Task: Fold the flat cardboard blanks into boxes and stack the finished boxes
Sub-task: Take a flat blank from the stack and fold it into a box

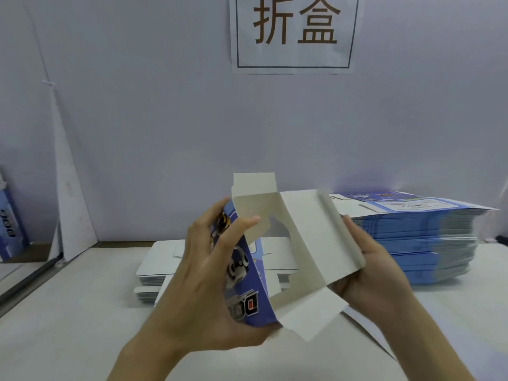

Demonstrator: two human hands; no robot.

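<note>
A partly opened cardboard blank is held above the table, its grey inside facing me and its blue printed outside turned left. My left hand grips the blue printed panel, thumb under the bottom corner and fingers across the print, the forefinger touching an inner flap. My right hand holds the right edge panel from behind, fingers curled round it. A cut-out window shows in the middle panel. The top and bottom flaps stand open.
A tall stack of blue flat blanks lies at the right on the white table. A lower pile of white-side-up blanks sits behind my hands. A blue box stands at the far left. A sign hangs on the wall.
</note>
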